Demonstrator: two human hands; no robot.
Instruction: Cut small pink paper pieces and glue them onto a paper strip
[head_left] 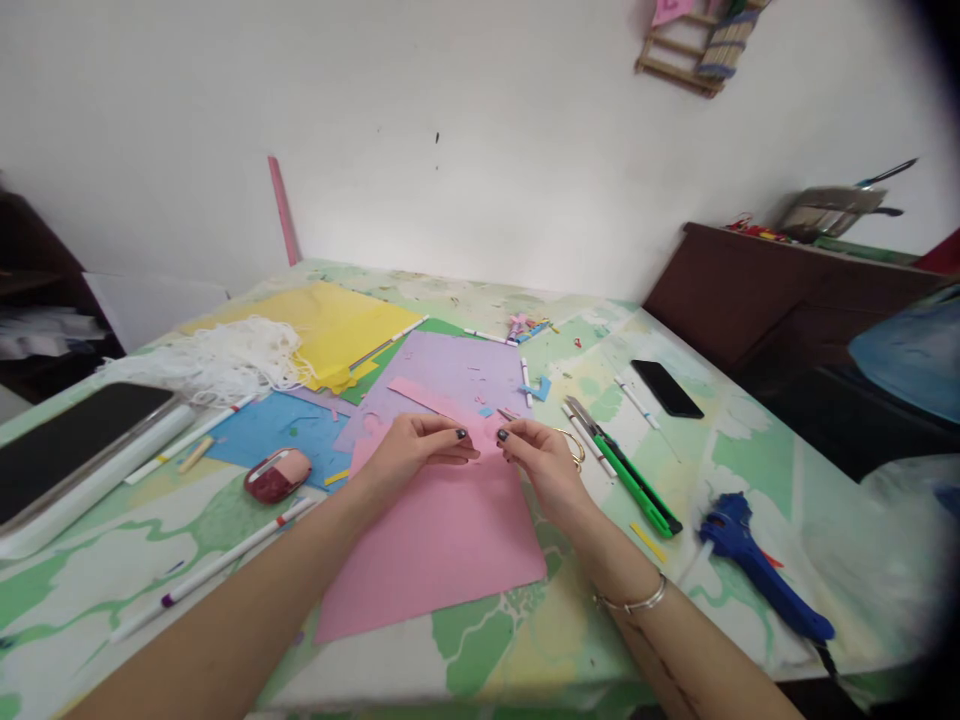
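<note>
Over a pink sheet (442,550), my left hand (420,447) and my right hand (544,465) face each other with fingertips close together. Both pinch a small pink paper piece (484,436), which blends into the pink sheet below, so its outline is hard to make out. Behind my right hand show the gold handles of a pair of scissors (577,448). Just beyond my hands are a pink strip (420,394) and a purple sheet (457,365) with small paper scraps.
To the right lie a green cutter knife (637,485), a blue glue gun (765,570) and a black phone (667,388). On the left are a maroon case (278,475), white string (225,355), a blue sheet (262,430), a yellow sheet (337,320) and several markers.
</note>
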